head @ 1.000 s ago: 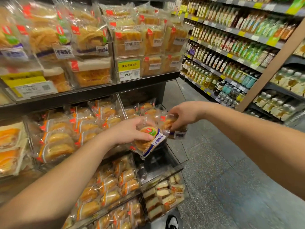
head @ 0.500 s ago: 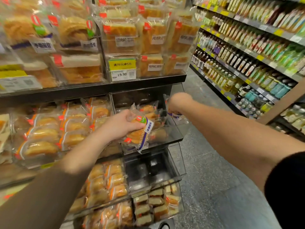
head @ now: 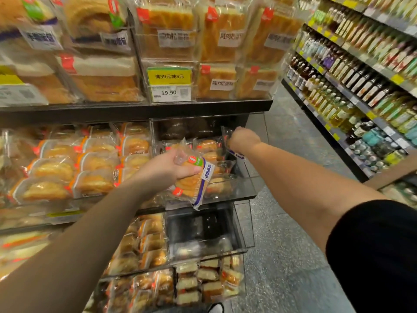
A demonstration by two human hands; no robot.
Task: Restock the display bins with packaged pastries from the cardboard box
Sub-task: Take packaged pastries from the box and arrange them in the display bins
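My left hand (head: 168, 168) grips a packaged pastry (head: 193, 180) with a blue and white label, held over the front of a clear display bin (head: 244, 187) on the middle tier. My right hand (head: 242, 138) reaches deep into the same bin and holds a second packaged pastry (head: 234, 153), mostly hidden under the wrist. Several wrapped pastries (head: 206, 146) lie in the bin. The cardboard box is out of view.
Full bins of wrapped buns (head: 74, 168) fill the left side. Bagged loaves and a 19.90 price tag (head: 169, 91) sit on the shelf above. A nearly bare bin (head: 209, 231) lies below, with filled bins (head: 203, 283) underneath. Bottle shelves (head: 361, 82) line the aisle at right.
My right hand has pushed its pastry from in front of the bin deep into the back of it. My left hand has lifted its pastry up and closer to the bin.
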